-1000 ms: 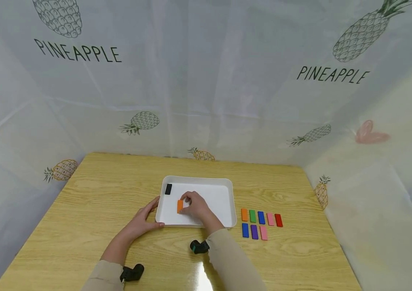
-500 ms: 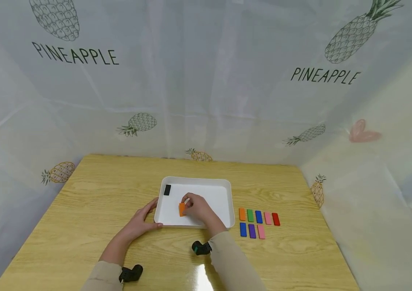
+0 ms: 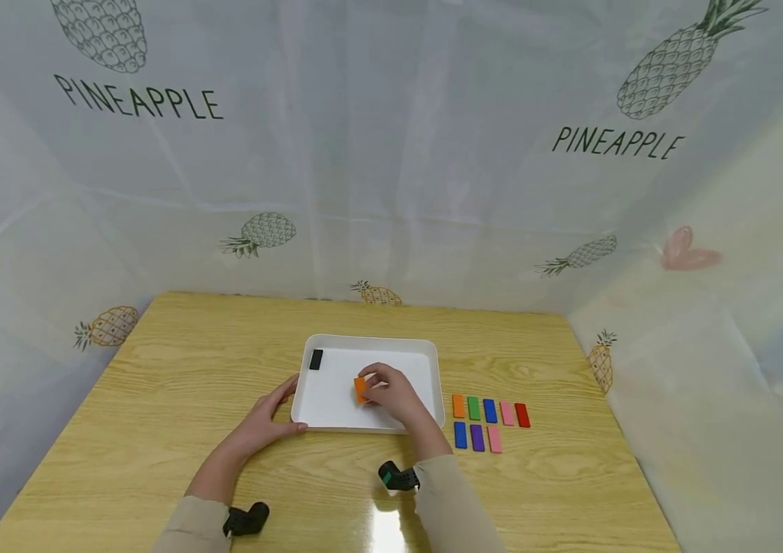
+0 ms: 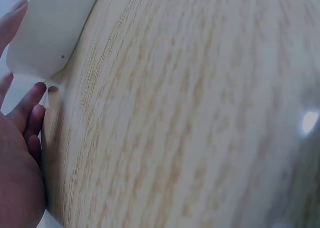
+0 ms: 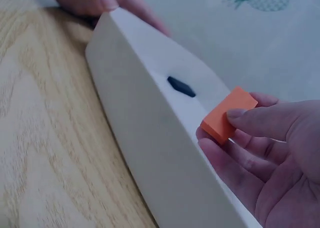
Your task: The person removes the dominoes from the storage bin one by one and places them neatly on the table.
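Note:
In the head view, my right hand (image 3: pixel 394 394) is over the white tray (image 3: pixel 405 361). Its thumb and fingers pinch an orange rectangular block (image 5: pixel 225 117), which is tilted in the right wrist view, with the thumb on its broad face. My left hand (image 3: pixel 263 421) spans the tray's near left corner, fingers extended along the left side and thumb at the front edge. Inside the tray, a small black rectangular block (image 3: pixel 316 359) lies near the back left corner.
Right of the tray, two rows of coloured blocks lie on the wooden table (image 3: pixel 225 330): an orange block (image 3: pixel 458 405), a green block (image 3: pixel 474 408), a red block (image 3: pixel 522 415), a purple block (image 3: pixel 477 438), plus blue and pink ones. A pineapple-print curtain (image 3: pixel 391 153) hangs behind.
My right hand has moved a little to the right inside the tray, carrying the orange block, which has tilted. The left hand has stayed at the tray's corner.

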{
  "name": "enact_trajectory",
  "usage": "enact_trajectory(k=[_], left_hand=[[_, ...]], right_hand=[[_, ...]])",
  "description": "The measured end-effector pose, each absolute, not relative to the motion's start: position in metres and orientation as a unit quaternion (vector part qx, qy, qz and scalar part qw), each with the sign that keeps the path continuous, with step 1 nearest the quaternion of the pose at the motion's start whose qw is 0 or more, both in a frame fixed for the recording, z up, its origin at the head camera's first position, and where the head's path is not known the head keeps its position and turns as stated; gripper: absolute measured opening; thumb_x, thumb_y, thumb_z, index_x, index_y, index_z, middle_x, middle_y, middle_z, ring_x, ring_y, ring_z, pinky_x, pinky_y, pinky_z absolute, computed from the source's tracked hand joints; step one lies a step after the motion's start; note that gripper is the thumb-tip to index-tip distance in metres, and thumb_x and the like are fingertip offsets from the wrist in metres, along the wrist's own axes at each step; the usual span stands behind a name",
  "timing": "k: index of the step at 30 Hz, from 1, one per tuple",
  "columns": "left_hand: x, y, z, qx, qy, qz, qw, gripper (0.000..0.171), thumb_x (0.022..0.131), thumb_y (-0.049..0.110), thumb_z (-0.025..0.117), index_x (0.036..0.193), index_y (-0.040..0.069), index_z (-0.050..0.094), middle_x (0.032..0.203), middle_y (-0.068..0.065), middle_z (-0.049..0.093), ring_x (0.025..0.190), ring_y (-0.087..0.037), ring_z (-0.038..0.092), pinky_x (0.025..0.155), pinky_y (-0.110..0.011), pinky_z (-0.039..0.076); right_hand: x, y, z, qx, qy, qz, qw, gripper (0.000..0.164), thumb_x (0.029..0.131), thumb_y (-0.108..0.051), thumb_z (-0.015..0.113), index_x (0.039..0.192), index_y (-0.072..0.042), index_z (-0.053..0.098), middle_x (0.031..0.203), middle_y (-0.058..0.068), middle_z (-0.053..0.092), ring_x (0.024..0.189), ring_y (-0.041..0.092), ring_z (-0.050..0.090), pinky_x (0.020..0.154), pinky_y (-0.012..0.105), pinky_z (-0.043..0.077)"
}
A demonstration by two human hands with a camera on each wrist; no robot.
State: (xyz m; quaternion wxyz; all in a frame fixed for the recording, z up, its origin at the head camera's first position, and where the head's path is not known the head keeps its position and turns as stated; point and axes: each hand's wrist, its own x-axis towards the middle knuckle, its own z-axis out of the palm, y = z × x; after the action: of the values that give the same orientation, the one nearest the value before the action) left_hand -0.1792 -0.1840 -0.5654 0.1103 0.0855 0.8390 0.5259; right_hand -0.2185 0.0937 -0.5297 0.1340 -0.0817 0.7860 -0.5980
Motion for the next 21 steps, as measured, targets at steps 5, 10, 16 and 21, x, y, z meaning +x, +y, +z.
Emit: enact_trajectory(k=[5,10,16,21], left_hand=[[-0.179,-0.184,-0.565,0.089,0.841,0.523,0.105,0.099,0.076,0.032,0.085,0.155,0.017,0.028,0.151,-0.015,0.038,0.133,-0.038,0.033,0.107,-0.062,0.022],[-0.18,-0.184,-0.565,0.095,0.838,0.527,0.107,0.099,0.076,0.031,0.084,0.155,0.017,0.027,0.151,-0.016,0.038,0.133,-0.039,0.032,0.108,-0.062,0.021],[-0.18,-0.185,-0.565,0.103,0.84,0.523,0.101,0.098,0.077,0.031,0.084,0.155,0.015,0.027,0.151,-0.017,0.038,0.133,-0.04,0.033,0.107,-0.063,0.022],[-0.18,-0.185,-0.565,0.112,0.841,0.52,0.098,0.098,0.078,0.032,0.083,0.156,0.014,0.026,0.151,-0.018,0.037,0.133,-0.042,0.033,0.105,-0.065,0.023]], right_hand=[[-0.209,0.1,-0.522,-0.065,0.765,-0.63,0.118,0.026,0.09,0.007,0.062,0.115,0.0,0.064,0.093,0.011,0.057,0.078,0.022,0.066,0.071,0.037,0.058],[-0.201,0.11,-0.515,-0.054,0.765,-0.634,0.098,0.027,0.092,0.007,0.06,0.118,0.002,0.063,0.096,0.011,0.057,0.079,0.019,0.065,0.073,0.035,0.057],[-0.192,0.125,-0.506,-0.053,0.76,-0.644,0.076,0.03,0.09,0.01,0.06,0.119,0.004,0.061,0.099,0.014,0.057,0.081,0.021,0.067,0.076,0.038,0.057],[-0.189,0.142,-0.504,-0.04,0.751,-0.657,0.057,0.032,0.089,0.014,0.059,0.12,0.007,0.059,0.099,0.017,0.057,0.079,0.021,0.065,0.078,0.042,0.056]])
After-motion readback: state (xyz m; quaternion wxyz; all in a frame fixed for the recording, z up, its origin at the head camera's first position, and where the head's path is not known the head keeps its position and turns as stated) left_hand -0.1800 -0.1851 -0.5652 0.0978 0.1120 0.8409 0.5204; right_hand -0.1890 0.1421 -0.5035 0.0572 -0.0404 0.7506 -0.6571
